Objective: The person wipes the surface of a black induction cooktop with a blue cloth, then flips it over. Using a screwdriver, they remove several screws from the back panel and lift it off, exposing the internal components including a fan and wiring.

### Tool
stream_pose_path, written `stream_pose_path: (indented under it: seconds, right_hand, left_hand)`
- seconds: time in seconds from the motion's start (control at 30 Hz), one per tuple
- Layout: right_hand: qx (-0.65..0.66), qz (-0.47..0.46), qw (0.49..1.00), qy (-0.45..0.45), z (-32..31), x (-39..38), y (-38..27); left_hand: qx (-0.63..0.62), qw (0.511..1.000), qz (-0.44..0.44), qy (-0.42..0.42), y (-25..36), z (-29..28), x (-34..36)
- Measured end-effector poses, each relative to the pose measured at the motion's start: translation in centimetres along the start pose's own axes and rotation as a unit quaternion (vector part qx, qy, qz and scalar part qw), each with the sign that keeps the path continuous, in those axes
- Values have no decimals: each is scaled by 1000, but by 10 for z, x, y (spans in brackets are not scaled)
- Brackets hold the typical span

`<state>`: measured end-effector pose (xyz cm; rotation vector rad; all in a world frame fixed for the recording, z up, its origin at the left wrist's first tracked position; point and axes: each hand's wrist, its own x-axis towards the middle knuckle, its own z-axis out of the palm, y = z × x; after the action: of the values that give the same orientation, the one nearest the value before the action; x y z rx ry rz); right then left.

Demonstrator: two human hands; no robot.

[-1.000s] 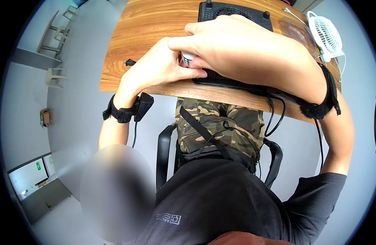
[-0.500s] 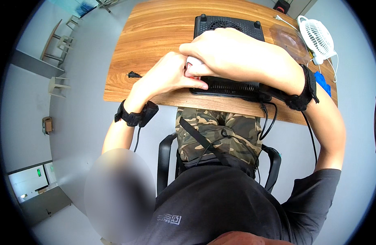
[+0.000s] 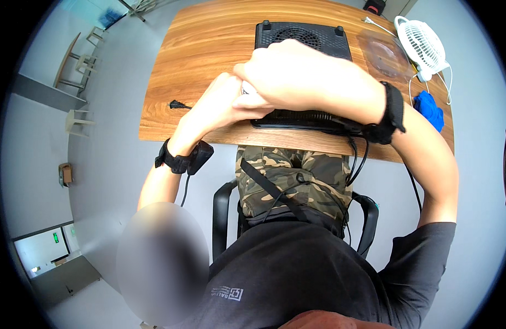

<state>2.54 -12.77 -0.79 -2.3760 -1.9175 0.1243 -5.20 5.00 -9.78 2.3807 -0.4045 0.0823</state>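
My left hand (image 3: 223, 101) and my right hand (image 3: 283, 74) meet over the near left part of a black appliance (image 3: 339, 46). Both are closed around a small white thing (image 3: 245, 88); only a sliver of it shows between the fingers, so its kind cannot be made out. The appliance is a flat box lying on the table with a round fan grille, little round feet at its far corners and a slotted vent along its near edge. My right hand and forearm hide much of its middle.
The wooden table (image 3: 198, 44) carries a black plug (image 3: 178, 104) at left. To the right lie a clear plastic tray (image 3: 382, 55), a white fan (image 3: 423, 46) with its cord, and a blue cloth (image 3: 428, 111). Black cables (image 3: 363, 159) hang over the near edge.
My hands have drawn closer together, and my right wrist has shifted left. Less of the white thing shows now, and my left thumb has come in toward the right hand.
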Motion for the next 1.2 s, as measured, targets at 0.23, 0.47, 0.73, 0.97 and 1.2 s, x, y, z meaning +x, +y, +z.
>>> stream_pose_path:
  seconds: [0.23, 0.47, 0.73, 0.97, 1.2]
  right_hand:
    - [78, -91, 987, 103, 22, 0, 10]
    - [-10, -39, 997, 64, 5, -4, 5]
    - [29, -97, 991, 85, 19, 0, 1]
    - [-11, -93, 987, 131, 17, -2, 1]
    - [-7, -51, 994, 97, 20, -3, 3]
  left_hand:
    - [-55, 995, -74, -35, 0, -10, -14]
    - [-21, 998, -35, -44, 2, -12, -5]
    - [-55, 994, -91, -12, 13, -13, -17]
    - [-52, 998, -38, 7, 4, -2, -16]
    - [-4, 998, -55, 19, 15, 7, -15]
